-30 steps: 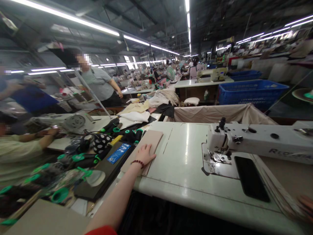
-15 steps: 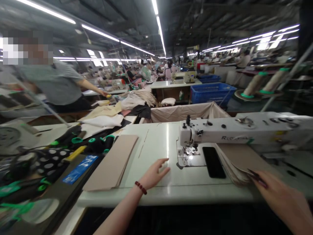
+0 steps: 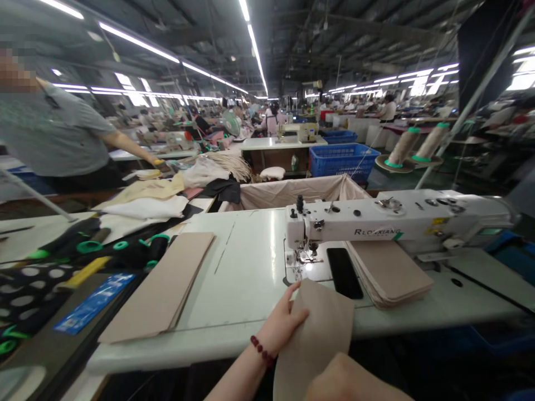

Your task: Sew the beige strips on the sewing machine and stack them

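My left hand (image 3: pixel 288 320), with a dark red bead bracelet at the wrist, grips the left edge of a beige panel (image 3: pixel 324 317) at the table's front edge. Over the panel's lower part is my right hand (image 3: pixel 345 379), blurred, its fingers hidden from view. The white sewing machine (image 3: pixel 355 220) stands just beyond the panel, its needle area near the panel's top corner. A black phone (image 3: pixel 344 273) lies right of the needle plate. Beside it, partly under the machine arm, is a stack of beige panels (image 3: pixel 390 273).
Another beige stack (image 3: pixel 161 284) lies at the left of the table (image 3: pixel 238 289). Farther left are dark thread spools, a blue packet (image 3: pixel 94 303) and dotted cloth. A person in a grey shirt reaches over fabric at the upper left. A blue basket (image 3: pixel 343 161) stands behind.
My left hand now holds a beige panel that was not there before. My right hand has moved left from the right stack to the panel. The view has shifted to the right.
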Demonstrator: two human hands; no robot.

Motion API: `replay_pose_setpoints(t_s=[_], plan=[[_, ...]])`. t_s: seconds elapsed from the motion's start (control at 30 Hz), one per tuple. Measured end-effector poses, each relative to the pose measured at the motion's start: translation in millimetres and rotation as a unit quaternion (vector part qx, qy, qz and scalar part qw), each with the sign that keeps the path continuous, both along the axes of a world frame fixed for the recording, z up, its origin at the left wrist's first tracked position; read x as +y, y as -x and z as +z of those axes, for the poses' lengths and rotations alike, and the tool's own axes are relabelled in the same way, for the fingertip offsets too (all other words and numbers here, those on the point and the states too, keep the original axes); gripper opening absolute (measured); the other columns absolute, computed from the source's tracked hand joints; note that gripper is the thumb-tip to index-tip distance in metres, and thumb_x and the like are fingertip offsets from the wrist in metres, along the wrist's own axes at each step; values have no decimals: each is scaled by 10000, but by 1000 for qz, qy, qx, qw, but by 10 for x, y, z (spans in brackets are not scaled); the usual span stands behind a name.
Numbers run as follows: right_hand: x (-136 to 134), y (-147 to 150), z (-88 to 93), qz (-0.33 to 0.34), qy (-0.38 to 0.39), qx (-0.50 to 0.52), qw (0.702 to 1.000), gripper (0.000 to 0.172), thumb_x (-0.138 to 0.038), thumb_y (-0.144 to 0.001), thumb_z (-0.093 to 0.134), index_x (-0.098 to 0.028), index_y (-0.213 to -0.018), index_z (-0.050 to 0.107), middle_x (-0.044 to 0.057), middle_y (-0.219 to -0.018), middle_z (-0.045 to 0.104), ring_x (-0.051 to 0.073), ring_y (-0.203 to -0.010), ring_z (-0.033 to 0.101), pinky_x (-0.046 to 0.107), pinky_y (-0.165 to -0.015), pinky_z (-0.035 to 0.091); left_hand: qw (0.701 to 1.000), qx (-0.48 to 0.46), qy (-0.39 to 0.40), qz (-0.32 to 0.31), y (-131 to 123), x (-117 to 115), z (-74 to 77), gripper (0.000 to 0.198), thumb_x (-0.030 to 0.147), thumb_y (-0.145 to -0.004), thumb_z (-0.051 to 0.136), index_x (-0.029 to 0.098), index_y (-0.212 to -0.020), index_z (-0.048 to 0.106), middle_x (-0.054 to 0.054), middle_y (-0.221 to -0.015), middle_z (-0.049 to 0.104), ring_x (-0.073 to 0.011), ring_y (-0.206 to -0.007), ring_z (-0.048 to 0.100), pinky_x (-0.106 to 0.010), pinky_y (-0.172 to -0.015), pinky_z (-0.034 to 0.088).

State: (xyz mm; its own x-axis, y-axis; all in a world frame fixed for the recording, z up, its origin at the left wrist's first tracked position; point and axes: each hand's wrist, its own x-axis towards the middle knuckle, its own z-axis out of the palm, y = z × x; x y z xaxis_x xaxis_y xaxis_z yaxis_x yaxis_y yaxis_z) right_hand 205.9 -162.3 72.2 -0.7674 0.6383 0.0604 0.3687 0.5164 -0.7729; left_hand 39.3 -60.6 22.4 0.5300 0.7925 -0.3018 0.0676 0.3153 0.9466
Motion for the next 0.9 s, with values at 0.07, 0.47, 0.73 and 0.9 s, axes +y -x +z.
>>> replay_pose_setpoints(t_s=[0.07, 0.47, 0.73, 0.9], plan=[[250, 21, -40, -31, 27, 35, 999, 261, -384, -915, 525, -242, -1069, 681, -19, -912, 718, 109, -736, 648, 162, -642, 470, 980, 104, -156, 63, 330, 1, -70, 753, 238, -870, 544, 285, -1499, 133, -111, -1324, 538, -259, -1116, 592, -441, -953, 470], [1317, 68, -817, -404, -146, -262, 864, 482, -249, -898, 443, -316, -1375, 415, -14, -1454, 423, 201, -1019, 634, 313, -780, 524, 709, 433, -534, -159, 862, 220, -161, 625, 469, -938, 436, 334, -1494, 183, -11, -1543, 265, -255, -1412, 236, -485, -1157, 153], [1251, 30, -759, -393, -164, -291, 857, 516, -223, -907, 419, -291, -1417, 377, 42, -1444, 435, 203, -994, 636, 296, -734, 528, 767, 372, -503, -145, 552, 665, -114, 664, 513, -827, 587, 328, -1428, 375, -49, -1455, 401, -300, -1361, 294, -506, -1160, 70], [1278, 31, -749, -388, -169, -285, 860, 552, -193, -890, 434, -321, -1423, 364, 20, -1453, 421, 181, -944, 648, 281, -731, 527, 788, 343, -493, -138, 442, 708, -122, 688, 502, -829, 588, 332, -1448, 339, -38, -1498, 347, -319, -1395, 235, -526, -1153, -16]])
